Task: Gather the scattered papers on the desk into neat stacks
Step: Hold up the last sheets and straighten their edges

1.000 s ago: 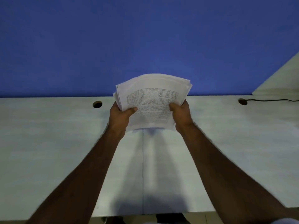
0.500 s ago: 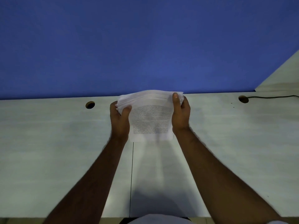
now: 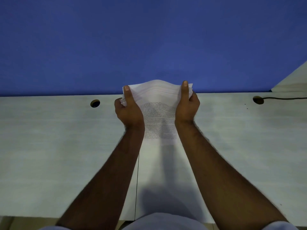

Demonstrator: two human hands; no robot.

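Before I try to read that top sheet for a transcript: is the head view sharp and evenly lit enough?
Head view: dim, bluish light; the paper stack shows lines of print, too soft to read; both forearm edges smear with motion blur; the arms cast shadows on the desk; the left hand and right hand cover the stack's side edges.

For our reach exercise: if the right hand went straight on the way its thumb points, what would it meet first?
The right hand, gripping the papers, points away over the desk toward the blue wall. Nothing stands between, so probably the wall first, though depth is unclear.
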